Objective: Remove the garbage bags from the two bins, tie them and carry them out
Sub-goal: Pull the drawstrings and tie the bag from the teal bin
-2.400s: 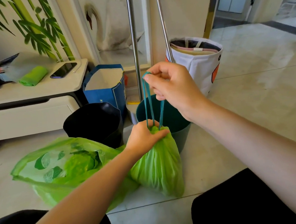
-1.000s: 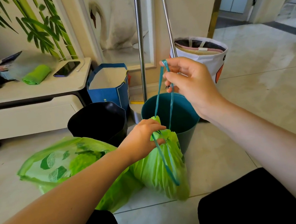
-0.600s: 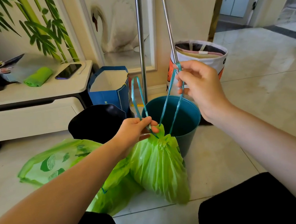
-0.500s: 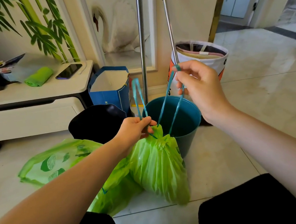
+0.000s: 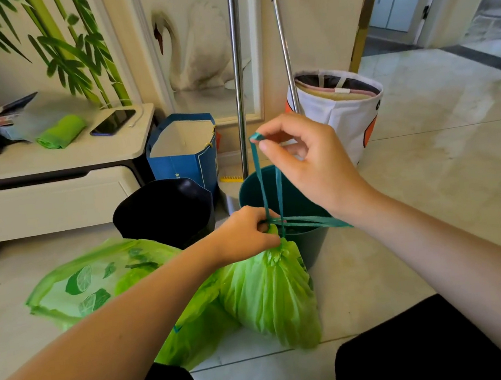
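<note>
A cinched green garbage bag (image 5: 269, 293) stands on the floor in front of the teal bin (image 5: 310, 242). My left hand (image 5: 244, 232) pinches its gathered neck and one teal drawstring loop. My right hand (image 5: 308, 165) holds the other drawstring loop (image 5: 260, 176) up above the bag. A second loop stretches sideways to the right under my right wrist. Another green garbage bag (image 5: 98, 283) with leaf prints lies open on the floor at left. The black bin (image 5: 165, 214) stands behind it.
A low white cabinet (image 5: 56, 179) with a phone (image 5: 112, 122) and a green roll is at left. A blue paper bag (image 5: 183, 153), two metal poles (image 5: 239, 82) and a white fabric basket (image 5: 342, 109) stand by the wall. Tiled floor runs right toward a doorway.
My right hand has moved left and lower with its loop. The loop by my left hand, upright before, now stretches sideways to the right across the other one.
</note>
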